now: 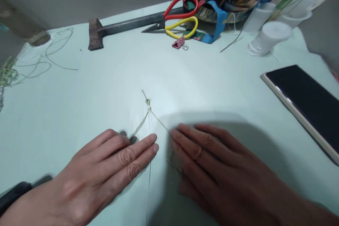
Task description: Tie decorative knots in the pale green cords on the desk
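A small knotted green piece (pixel 148 103) lies on the pale table, with green cords and thin white threads running from its lower end. Two green cords (pixel 140 125) go down left to my left hand (pixel 113 166), which rests palm down; its two outer fingers stretch over the thin threads, while the index finger is bent at the cords. Another green cord (pixel 160 121) leads right to the fingertips of my right hand (pixel 212 162). That hand lies flat with its fingers stretched, and a loop of cord (pixel 174 166) shows below its fingertips.
A hammer (pixel 127 25), scissors (pixel 172 24) and a pink binder clip (pixel 179 42) lie at the back. White spools (pixel 267 40) and a phone (pixel 307 102) are at right. Loose cord (pixel 39 64) lies far left. A cloth-filled basket (pixel 227 15) stands behind.
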{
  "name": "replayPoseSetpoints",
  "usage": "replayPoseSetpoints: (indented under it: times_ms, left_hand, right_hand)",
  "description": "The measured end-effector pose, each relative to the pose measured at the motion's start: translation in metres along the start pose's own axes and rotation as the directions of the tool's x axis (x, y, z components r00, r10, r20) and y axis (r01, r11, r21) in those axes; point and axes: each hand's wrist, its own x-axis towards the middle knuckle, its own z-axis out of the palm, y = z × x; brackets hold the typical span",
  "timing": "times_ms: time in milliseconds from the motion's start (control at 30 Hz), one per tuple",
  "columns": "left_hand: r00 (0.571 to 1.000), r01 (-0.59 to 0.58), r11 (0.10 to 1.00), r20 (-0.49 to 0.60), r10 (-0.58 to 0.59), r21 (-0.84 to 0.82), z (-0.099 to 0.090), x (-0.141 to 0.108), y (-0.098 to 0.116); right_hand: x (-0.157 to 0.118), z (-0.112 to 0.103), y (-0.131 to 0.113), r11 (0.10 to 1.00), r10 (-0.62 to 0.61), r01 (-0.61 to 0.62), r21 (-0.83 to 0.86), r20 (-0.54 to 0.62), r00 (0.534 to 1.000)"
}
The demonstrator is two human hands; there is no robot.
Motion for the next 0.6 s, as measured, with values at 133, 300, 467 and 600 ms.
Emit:
replayPoseSetpoints:
  times_ms: [133, 300, 467, 600]
  left_hand:
    - [0.997, -0.054, 0.998, -0.049, 0.052, -0.036, -0.002, 0.004, 0.001]
    - [0.983, -0.098, 0.995, -0.162, 0.091, -0.036, 0.002, 0.014, 0.005]
    - [0.968, -0.108, 0.994, -0.232, 0.099, -0.025, 0.005, 0.022, 0.018]
    - [0.967, -0.135, 0.991, -0.218, 0.129, -0.016, 0.003, 0.025, 0.035]
  right_hand:
    - [-0.001, -0.001, 0.001, 0.998, -0.043, 0.039, -0.050, -0.070, 0.997]
    - [0.008, 0.001, 0.004, 0.997, 0.030, -0.025, -0.073, 0.063, 0.998]
    - [0.027, -0.014, -0.010, 0.946, 0.286, -0.252, -0.207, 0.159, 0.945]
    - [0.047, -0.031, -0.029, 0.896, 0.397, -0.319, -0.307, 0.236, 0.887]
